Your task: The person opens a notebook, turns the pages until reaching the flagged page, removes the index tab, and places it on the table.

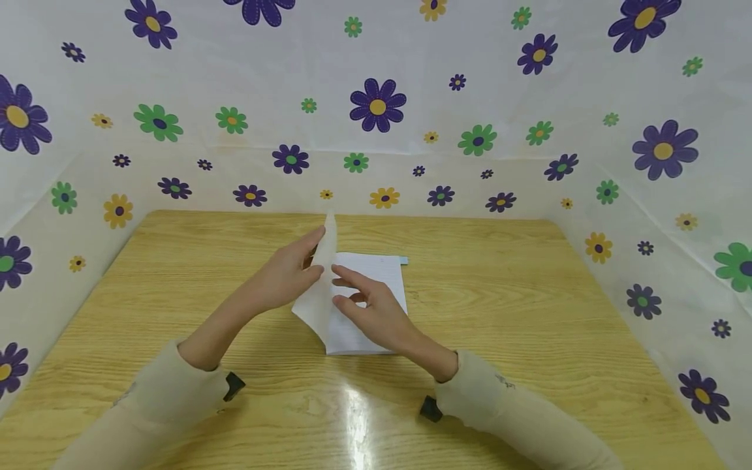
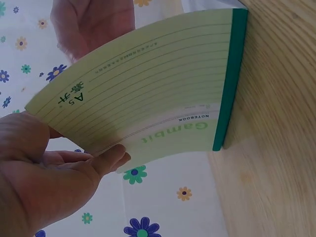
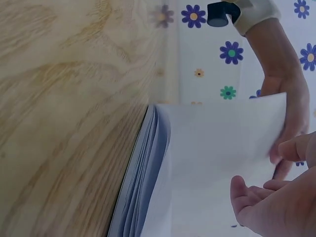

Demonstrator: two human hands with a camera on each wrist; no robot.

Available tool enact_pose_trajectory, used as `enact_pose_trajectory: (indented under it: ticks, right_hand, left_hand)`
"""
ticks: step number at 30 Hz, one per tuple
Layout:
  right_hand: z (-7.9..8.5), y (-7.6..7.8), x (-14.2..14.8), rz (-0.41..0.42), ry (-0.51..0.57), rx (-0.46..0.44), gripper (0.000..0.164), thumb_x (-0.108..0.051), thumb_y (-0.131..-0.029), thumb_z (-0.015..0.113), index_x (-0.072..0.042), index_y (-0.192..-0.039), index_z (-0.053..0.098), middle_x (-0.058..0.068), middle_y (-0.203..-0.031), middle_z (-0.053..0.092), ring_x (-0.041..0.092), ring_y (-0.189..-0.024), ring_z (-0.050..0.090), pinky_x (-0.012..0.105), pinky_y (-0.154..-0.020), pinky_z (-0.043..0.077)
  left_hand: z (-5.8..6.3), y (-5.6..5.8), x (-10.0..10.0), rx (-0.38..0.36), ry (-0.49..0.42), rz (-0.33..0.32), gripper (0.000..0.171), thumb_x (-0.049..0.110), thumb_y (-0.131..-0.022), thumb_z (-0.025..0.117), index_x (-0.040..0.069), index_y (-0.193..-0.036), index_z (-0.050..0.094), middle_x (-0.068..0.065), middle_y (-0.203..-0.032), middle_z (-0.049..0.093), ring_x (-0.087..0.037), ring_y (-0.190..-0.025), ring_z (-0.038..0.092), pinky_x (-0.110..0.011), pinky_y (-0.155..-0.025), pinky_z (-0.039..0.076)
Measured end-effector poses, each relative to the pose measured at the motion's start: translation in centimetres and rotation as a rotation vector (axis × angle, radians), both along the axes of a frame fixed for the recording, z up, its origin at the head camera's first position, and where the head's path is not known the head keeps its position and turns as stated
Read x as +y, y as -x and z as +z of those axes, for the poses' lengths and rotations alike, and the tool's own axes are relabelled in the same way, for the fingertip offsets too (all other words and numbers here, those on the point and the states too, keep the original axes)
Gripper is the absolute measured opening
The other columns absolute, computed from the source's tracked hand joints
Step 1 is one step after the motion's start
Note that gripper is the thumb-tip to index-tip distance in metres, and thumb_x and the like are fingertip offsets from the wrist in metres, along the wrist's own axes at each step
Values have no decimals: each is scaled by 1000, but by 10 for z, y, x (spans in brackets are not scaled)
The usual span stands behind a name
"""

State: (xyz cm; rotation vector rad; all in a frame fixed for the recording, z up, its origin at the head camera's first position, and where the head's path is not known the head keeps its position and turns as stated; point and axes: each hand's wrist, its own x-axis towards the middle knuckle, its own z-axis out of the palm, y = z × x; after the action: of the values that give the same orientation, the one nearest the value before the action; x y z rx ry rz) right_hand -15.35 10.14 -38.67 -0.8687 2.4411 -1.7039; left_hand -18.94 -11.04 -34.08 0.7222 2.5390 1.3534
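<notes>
An open notebook [image 1: 382, 274] lies on the table with its cover raised nearly upright. The left wrist view shows the pale green cover [image 2: 163, 84], printed "Gambit", "NOTEBOOK" and "A5", and its dark green spine [image 2: 232, 79]. My left hand [image 1: 282, 274] pinches the cover's free edge, thumb on the outer face. On the inner side, my right hand [image 1: 376, 310] hovers over the lined pages, its fingers loosely bent and holding nothing. In the right wrist view the cover's white inside [image 3: 217, 153] stands beside the stacked page edges [image 3: 143, 173].
Under the notebook is a wood-grain table [image 1: 505, 300]. A white sheet with printed flowers [image 1: 435, 124] surrounds it at the back and both sides. A small light blue piece [image 1: 404, 260] sticks out at the notebook's far right corner.
</notes>
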Motion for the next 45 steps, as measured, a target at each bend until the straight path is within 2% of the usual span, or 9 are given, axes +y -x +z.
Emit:
enact_pose_trajectory:
  ticks: [4,10,15,19,24,27,32,41,45]
  right_hand:
    - [2,3,12,-43,-5,-14,50,-5,-102,62,1,-150,50,14,-152,54,34,-132,58,38,-97,56]
    - [3,5,37,-125,-31,-39,52,-5,-101,63,5,-150,48,21,-153,51,40,-134,55,46,-98,55]
    - [-4,5,55,-158,-119,-108,58,-12,-102,63,5,-153,43,22,-158,44,44,-127,59,51,-99,55]
    - [-14,5,66,-172,-237,-129,63,-17,-100,65,4,-155,41,20,-160,42,47,-129,57,54,-104,51]
    - [-23,6,75,-128,-418,-87,74,-22,-100,69,7,-157,33,24,-162,34,42,-149,35,53,-119,34]
    - [-24,5,79,-93,-469,-76,81,-24,-99,72,9,-158,28,25,-165,28,39,-154,23,53,-123,24]
    - [-28,5,81,-49,-519,-91,88,-30,-97,74,7,-160,25,25,-167,22,39,-155,20,52,-124,22]
    - [-32,6,81,26,-677,-28,90,-35,-96,75,9,-158,27,25,-167,20,42,-155,16,55,-125,16]
    - [-36,5,82,30,-736,-27,89,-37,-97,73,9,-158,27,25,-167,20,42,-156,15,56,-125,17]
  left_hand:
    - [1,-2,-10,-7,30,23,76,3,-103,57,-5,-163,11,-22,-169,19,-42,-145,41,-51,-108,48]
    - [1,-5,-25,45,156,73,86,6,-99,68,-8,-162,10,-26,-169,13,-44,-145,39,-53,-110,45]
    - [-3,-6,-35,80,225,96,88,10,-98,70,-10,-160,11,-28,-168,11,-47,-150,27,-57,-116,34]
    - [-7,-7,-42,83,262,112,89,13,-98,71,-11,-160,12,-29,-168,10,-47,-152,21,-58,-119,29]
    - [-13,-9,-50,76,298,128,89,14,-98,71,-12,-159,12,-30,-167,9,-48,-153,17,-59,-119,26]
    - [-18,-10,-57,76,322,129,90,16,-99,71,-15,-158,11,-33,-166,8,-49,-153,15,-60,-120,23]
    - [-28,-13,-69,59,386,137,90,19,-100,70,-18,-157,11,-37,-164,6,-53,-151,14,-62,-120,21]
    - [-53,-12,-76,28,485,136,89,26,-102,67,-19,-156,12,-38,-164,-1,-57,-148,17,-64,-116,27]
    - [-62,-13,-76,39,520,107,85,26,-104,64,-21,-154,15,-40,-163,1,-57,-149,13,-64,-117,22]
